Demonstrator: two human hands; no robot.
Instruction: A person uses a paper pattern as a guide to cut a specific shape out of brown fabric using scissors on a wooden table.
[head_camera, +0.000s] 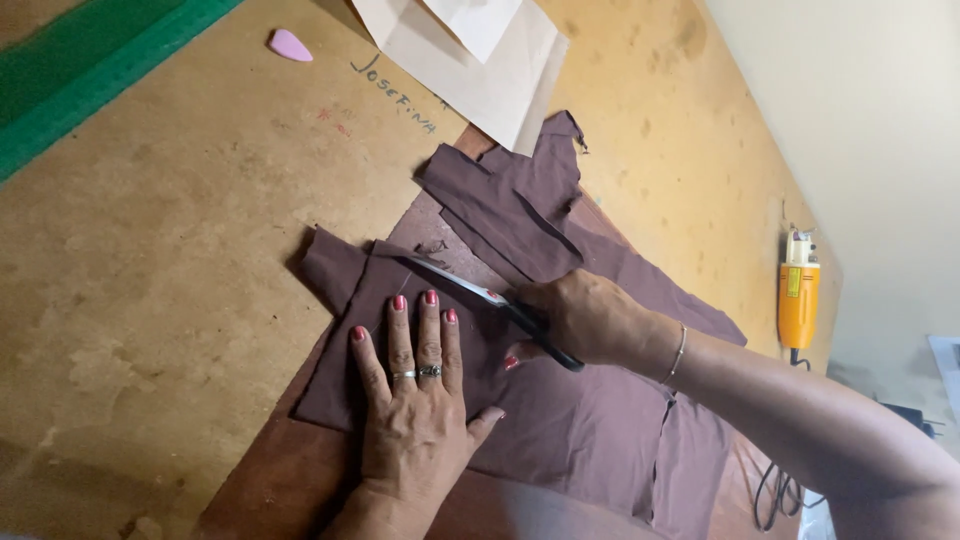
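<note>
- Nearest the camera, the left hand (418, 400) lies flat on the brown fabric (560, 420), palm down, its grip spread wide: four fingers fanned toward the far edge of the desk (150, 300), thumb pointing off to the right. It clamps nothing and only presses the cloth down. Two rings sit on its fingers, and the nails are red.
- Right hand (585, 318), reaching in from the right edge of the desk, has its grip closed around the dark handles of a pair of scissors (480, 295). A thin bracelet circles the wrist.
- Scissor blades point left and slightly away from the camera, parted a little, with the tip at the upper edge of the fabric just beyond the left hand's fingertips.
- Brown fabric lies in the middle of the desk, partly on a darker brown board (270, 470) that runs toward the near edge. Several cut strips and flaps of the same cloth (520, 200) are heaped on its far side.
- Sheets of pale paper (480, 70) rest at the far edge, touching the heap of strips.
- Small pink piece of chalk (290, 45) lies on bare desk near the far edge, well apart from the fabric.
- Green mat (80, 70) covers the far left corner.
- Yellow electric cutter (798, 295) sits near the right edge, its dark cord (775, 490) looping toward the near right corner.
</note>
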